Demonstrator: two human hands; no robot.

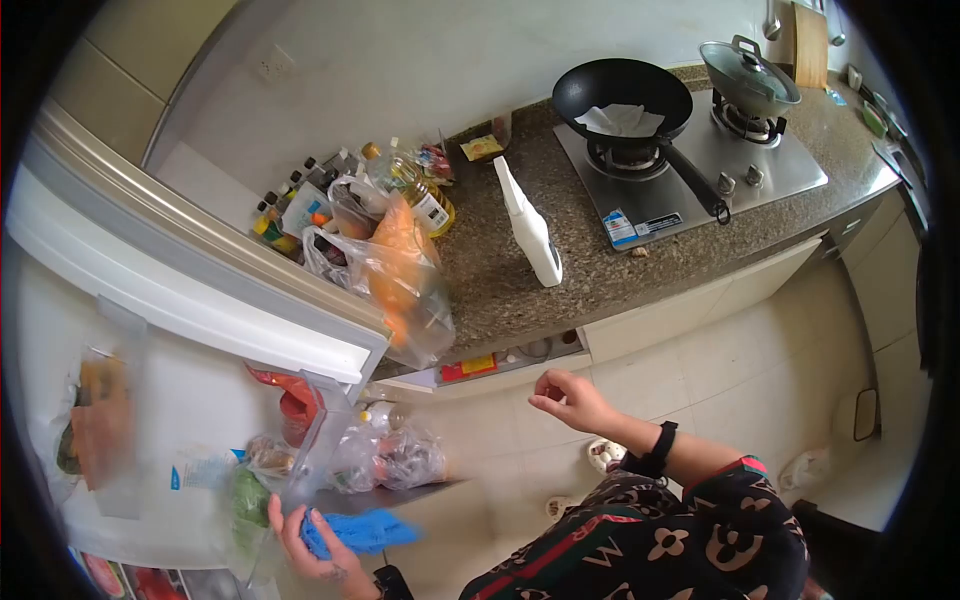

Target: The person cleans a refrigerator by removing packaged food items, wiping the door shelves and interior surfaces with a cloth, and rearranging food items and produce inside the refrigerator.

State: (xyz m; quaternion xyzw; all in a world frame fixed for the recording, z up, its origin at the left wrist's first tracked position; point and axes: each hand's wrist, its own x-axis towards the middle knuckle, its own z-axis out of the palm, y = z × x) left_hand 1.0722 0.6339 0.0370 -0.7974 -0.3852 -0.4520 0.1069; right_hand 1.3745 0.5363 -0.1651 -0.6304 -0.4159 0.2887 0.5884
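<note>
Gripping the crumpled blue bundle (370,533), the left hand (322,567) was, in the head view, just beside the refrigerator's clear bin (318,430); a loose hold could have dropped the bundle, and its trailing end might have snagged. The right hand (570,400) was curled narrow in front of the counter (480,290); whether it was fully closed could not be told. Near the counter's front left corner, the bulging plastic bag (410,285) reached the edge, where a nudge could have toppled it.
</note>
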